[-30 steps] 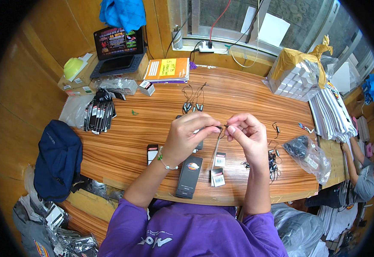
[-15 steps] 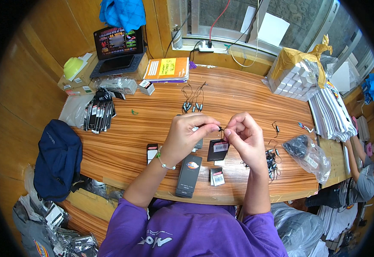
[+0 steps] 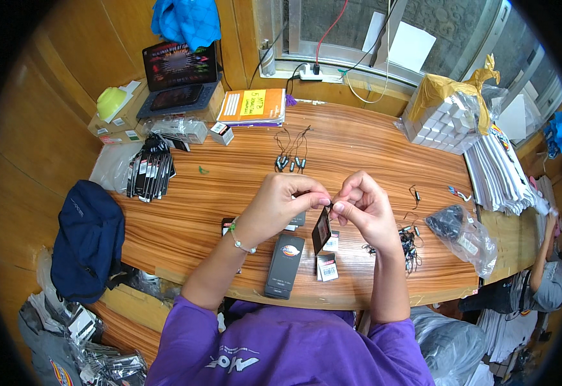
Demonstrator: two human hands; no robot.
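Note:
A black hang tag dangles edge-on below my two hands by a short dark cord. My left hand pinches at the cord, thumb against forefinger. Close beside it, my right hand also pinches the cord just above the tag, fingers curled. Under them on the table lie a stack of long dark grey tags and a small stack of price stickers. More dark tags are partly hidden behind my left wrist. To the right of my right hand is a tangled heap of black cords.
Several separate cords lie further back. A tag bundle, a navy bag and a tablet are at left. At right stand wrapped white boxes, folded white cloth and a plastic bag. Another person works far right.
The hang tag has turned from facing me to nearly edge-on and shifted slightly left. My hands have come closer together at the cord. The other person's arm has moved.

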